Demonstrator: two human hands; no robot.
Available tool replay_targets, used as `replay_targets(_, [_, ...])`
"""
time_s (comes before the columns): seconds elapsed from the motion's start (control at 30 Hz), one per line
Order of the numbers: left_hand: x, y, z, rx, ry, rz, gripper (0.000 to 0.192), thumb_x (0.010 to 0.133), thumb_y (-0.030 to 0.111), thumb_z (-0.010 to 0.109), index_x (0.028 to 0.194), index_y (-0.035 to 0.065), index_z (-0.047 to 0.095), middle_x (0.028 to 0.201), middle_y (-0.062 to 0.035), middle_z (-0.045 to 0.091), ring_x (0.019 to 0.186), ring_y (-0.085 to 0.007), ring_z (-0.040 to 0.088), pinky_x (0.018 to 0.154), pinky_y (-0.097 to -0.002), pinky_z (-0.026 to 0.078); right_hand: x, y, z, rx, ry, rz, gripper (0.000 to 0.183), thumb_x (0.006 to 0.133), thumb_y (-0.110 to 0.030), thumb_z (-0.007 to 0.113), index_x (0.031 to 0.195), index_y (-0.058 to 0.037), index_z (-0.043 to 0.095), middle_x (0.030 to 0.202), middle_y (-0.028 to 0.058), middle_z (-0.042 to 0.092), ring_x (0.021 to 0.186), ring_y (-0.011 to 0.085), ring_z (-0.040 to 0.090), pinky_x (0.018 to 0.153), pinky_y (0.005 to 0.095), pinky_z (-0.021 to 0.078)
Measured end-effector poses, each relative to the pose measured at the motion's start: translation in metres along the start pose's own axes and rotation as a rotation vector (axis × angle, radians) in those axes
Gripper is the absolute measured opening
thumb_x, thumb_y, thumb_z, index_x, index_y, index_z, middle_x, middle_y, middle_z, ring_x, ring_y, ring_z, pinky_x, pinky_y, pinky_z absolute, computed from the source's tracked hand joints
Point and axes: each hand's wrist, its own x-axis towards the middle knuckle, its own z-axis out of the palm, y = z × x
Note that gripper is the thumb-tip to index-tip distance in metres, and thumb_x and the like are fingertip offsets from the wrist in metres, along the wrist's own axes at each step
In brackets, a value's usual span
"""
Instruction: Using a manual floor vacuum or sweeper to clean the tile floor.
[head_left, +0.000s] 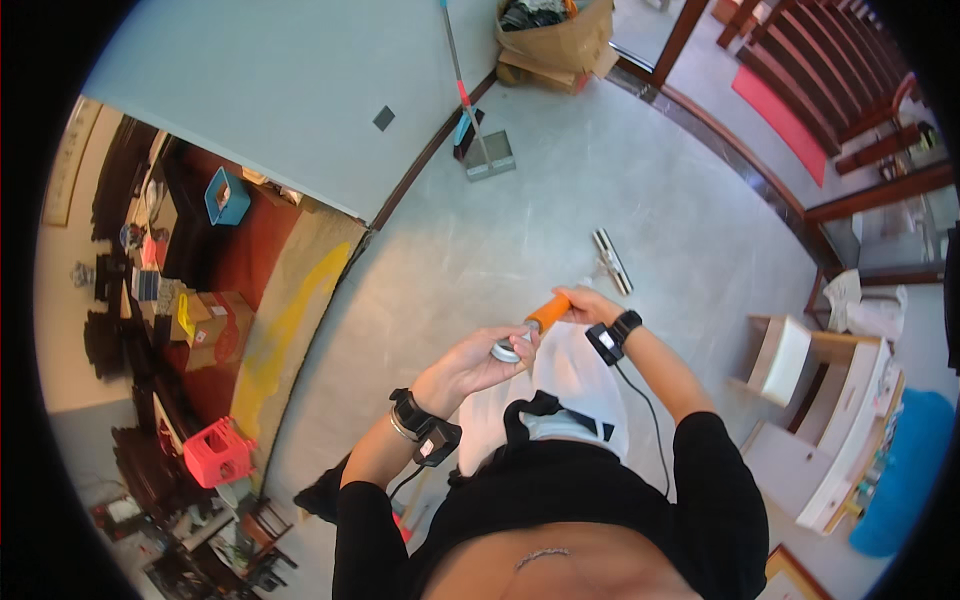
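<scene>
Both my hands hold a tool with an orange handle (548, 313) in front of my body. My left hand (484, 358) has its fingers around the pale, ring-like end nearer me. My right hand (589, 306) grips the far part of the orange handle. Beyond my right hand, a shiny metal bar-shaped head (613, 262) lies near the grey floor; whether it joins the handle is hidden by the hand. Each wrist wears a black strap with a small device and cable.
A dustpan (490, 156) and broom stand by the wall ahead. A cardboard box (559, 37) is beyond them. White drawers (796, 457) and a white stool (785, 360) stand at right. A pink plastic basket (219, 452) and a blue bin (227, 196) are at left.
</scene>
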Motion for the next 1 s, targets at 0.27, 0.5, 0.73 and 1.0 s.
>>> replay_targets(0.27, [-0.065,-0.008,-0.012,0.272,0.086,-0.027,0.023,0.085,0.010,0.041,0.103,-0.0046,0.036,0.088,-0.0073,0.044,0.075,-0.0107,0.048,0.064,-0.0218,0.044,-0.015,0.019,0.087,-0.160,0.035,-0.043,0.033,0.079,-0.027,0.052,0.087,0.0045,0.048,0.080,0.0121,0.056,0.067,0.0210,0.060,0.062,0.0304,0.0525])
replay_targets(0.5, [-0.054,-0.019,-0.023,0.433,0.131,-0.139,0.016,0.081,0.014,0.047,0.091,0.0009,0.042,0.079,-0.0035,0.048,0.077,-0.0136,0.049,0.071,-0.0285,0.043,-0.034,0.058,0.085,0.114,0.021,-0.219,0.036,0.080,-0.034,0.050,0.095,-0.0010,0.045,0.082,0.0095,0.055,0.071,0.0177,0.058,0.070,0.0297,0.0489])
replay_targets(0.73, [-0.024,-0.030,-0.049,0.345,0.224,-0.255,0.013,0.082,0.014,0.047,0.086,0.0020,0.042,0.067,0.0009,0.045,0.060,-0.0080,0.047,0.060,-0.0230,0.042,-0.097,0.118,0.062,0.266,0.191,-0.332,0.030,0.082,-0.030,0.045,0.096,-0.0027,0.047,0.071,0.0084,0.053,0.064,0.0154,0.054,0.061,0.0277,0.0475])
replay_targets(1.0, [-0.009,-0.018,-0.051,0.643,0.112,-0.349,0.017,0.083,0.022,0.047,0.083,0.0056,0.046,0.074,-0.0026,0.051,0.069,-0.0144,0.053,0.064,-0.0268,0.046,-0.159,0.163,0.107,0.466,0.440,-0.640,0.027,0.084,-0.027,0.039,0.096,-0.0036,0.047,0.068,0.0053,0.052,0.061,0.0126,0.052,0.058,0.0273,0.0472])
